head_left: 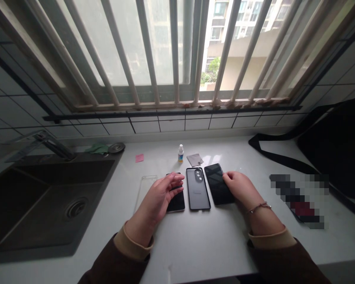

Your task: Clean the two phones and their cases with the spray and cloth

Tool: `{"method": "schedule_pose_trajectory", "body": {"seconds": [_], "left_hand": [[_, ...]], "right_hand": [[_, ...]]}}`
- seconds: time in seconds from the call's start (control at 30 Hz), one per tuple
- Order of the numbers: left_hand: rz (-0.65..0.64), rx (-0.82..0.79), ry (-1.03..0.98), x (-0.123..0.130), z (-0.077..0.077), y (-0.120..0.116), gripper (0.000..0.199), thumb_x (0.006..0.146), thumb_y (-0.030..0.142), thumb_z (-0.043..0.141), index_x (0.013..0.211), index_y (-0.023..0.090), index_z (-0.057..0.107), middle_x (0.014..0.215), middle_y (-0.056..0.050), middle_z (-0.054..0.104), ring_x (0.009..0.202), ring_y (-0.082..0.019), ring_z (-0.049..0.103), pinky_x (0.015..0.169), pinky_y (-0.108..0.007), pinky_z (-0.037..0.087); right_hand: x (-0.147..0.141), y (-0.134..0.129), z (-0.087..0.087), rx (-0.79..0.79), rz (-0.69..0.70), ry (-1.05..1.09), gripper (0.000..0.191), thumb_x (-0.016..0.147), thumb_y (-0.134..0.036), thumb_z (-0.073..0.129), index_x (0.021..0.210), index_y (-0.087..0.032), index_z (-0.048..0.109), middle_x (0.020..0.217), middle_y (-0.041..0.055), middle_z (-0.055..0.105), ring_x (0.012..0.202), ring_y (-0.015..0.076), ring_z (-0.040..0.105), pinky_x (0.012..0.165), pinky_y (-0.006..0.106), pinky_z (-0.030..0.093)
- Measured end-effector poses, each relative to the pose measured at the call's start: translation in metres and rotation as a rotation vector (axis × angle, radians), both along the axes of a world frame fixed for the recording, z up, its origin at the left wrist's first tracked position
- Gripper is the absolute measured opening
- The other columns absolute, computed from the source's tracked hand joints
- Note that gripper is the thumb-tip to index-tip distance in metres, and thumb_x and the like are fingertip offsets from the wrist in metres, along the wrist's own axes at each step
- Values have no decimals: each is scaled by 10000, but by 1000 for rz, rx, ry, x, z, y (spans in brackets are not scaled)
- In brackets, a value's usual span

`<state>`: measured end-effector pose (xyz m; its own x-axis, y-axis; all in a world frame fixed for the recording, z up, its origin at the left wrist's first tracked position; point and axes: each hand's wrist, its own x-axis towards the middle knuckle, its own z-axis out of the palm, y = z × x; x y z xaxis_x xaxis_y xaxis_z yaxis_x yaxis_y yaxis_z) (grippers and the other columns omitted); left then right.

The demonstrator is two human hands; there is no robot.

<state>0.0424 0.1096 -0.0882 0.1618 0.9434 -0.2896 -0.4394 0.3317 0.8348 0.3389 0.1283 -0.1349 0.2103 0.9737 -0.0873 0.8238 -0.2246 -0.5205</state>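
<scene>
My left hand [162,194] hovers over a dark phone [176,203], its fingers apart with nothing between them. At the right, my right hand [239,187] grips the upper right edge of a black phone [217,184], thumb on top; its other fingers are hidden. Between the two phones lies a dark phone case [198,193] with a camera cutout at its top. A clear case [144,187] is partly covered by my left hand. Behind them are a small white bottle [180,154], upright, and a folded grey cloth [195,159].
A sink [105,205] with a faucet [55,145] is at the left, a green cloth [97,148] on its rim. A pink paper [139,157] lies on the white counter [195,240]. At the right are a black bag [337,146] with straps and a blurred-out item [298,201].
</scene>
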Motion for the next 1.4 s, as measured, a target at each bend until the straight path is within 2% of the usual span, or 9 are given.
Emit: {"method": "schedule_pose_trajectory", "body": {"seconds": [0.2,0.4,0.6,0.77,0.9,1.0,1.13,1.23,1.4], "left_hand": [[1,-7,32,0,0,1,275,951,335,730,1037,87,812,1188,-205,769,1000,-241,695,876,-357,593],[12,-7,51,0,4,0,259,959,321,719,1040,94,815,1204,-207,766,1003,-243,688,868,-356,595],[16,-14,55,0,7,0,264,962,317,712,1044,86,812,1217,-211,762,997,-238,687,858,-353,596],[15,-10,73,-1,4,1,316,949,373,732,1045,86,820,1216,-208,760,1013,-236,673,849,-342,589],[-6,4,88,-3,1,1,367,927,437,755,1051,99,826,1235,-194,752,1020,-231,659,844,-329,577],[-16,20,106,-4,-1,2,400,918,477,760,1055,107,828,1232,-187,750,1025,-231,653,848,-327,569],[-35,57,164,-6,-3,3,440,952,528,700,1092,128,822,1264,-180,740,1052,-239,655,858,-339,562],[-116,261,393,-7,-2,3,437,1007,540,610,1083,169,827,1280,-149,719,1098,-256,662,901,-373,554],[-232,862,982,-3,-5,-3,328,995,446,687,1156,184,803,1243,-126,692,1190,-281,628,1070,-456,505]], "right_hand": [[-5,-2,0,-4,-2,-71,332,1004,-308,493,789,-203,722,883,114,782,794,232,665,685,312,376],[-5,-4,2,3,-39,-102,200,979,-287,543,973,-192,719,961,113,788,882,252,692,743,317,415],[-5,-5,5,16,-37,-97,196,987,-289,553,923,-201,716,904,96,782,840,239,688,728,320,416],[2,-7,12,252,-203,-92,216,987,-381,574,1004,-222,720,903,66,766,788,240,667,694,329,397],[13,-5,9,448,-312,-180,309,949,-382,601,1166,-180,685,1041,126,724,966,303,667,820,378,458],[17,-2,2,395,-320,-268,419,944,-389,611,1289,-155,658,1199,200,670,1119,372,631,940,451,471],[20,2,-6,291,-315,-294,452,960,-402,606,1356,-185,644,1281,223,633,1168,418,611,947,489,483],[23,6,-12,262,-285,-291,418,965,-386,609,1324,-179,662,1263,229,648,1175,414,618,956,493,490],[33,10,-22,265,-216,-274,279,963,-295,590,1192,-181,700,1131,187,730,1049,365,671,922,473,502]]}}
